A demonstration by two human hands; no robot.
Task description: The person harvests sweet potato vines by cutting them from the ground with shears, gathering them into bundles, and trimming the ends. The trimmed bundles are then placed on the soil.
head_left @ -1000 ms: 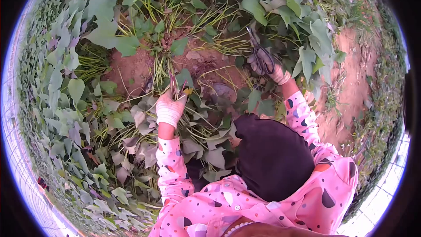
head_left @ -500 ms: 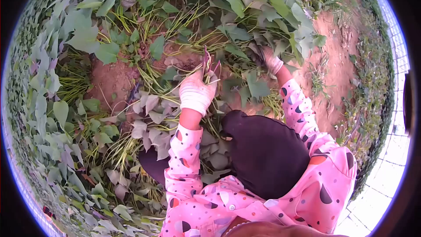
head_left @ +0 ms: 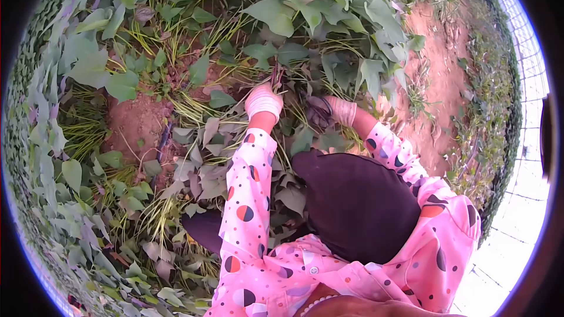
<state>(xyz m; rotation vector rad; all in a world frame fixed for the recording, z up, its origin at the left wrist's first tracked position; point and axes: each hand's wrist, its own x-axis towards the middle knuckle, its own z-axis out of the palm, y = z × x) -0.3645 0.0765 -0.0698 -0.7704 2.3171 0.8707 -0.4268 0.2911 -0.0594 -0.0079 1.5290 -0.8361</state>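
My left hand [head_left: 264, 101], in a pale glove, is closed around a bunch of leafy vine stems [head_left: 276, 76], whose purplish ends stick up past the fingers. To its right is my right hand [head_left: 336, 111], also gloved, with its fingers curled at a dark, loop-shaped thing [head_left: 319, 110] that I cannot make out clearly. Broad green leaves [head_left: 371, 76] hang just above the right hand. Cut or pulled vines with wilted greyish leaves [head_left: 214, 182] lie below and left of my left hand.
Dense vines [head_left: 88, 70] cover the ground left and ahead. Bare reddish soil [head_left: 136, 126] shows at left, with a dark thin tube [head_left: 163, 141] on it. A dirt strip [head_left: 435, 82] runs along the right, beside a wire mesh fence [head_left: 520, 199]. My dark-trousered knee [head_left: 358, 205] is below the hands.
My right hand has come out from under the leaves, moving left and down towards my left hand. My left hand has shifted slightly forward, still gripping the stems.
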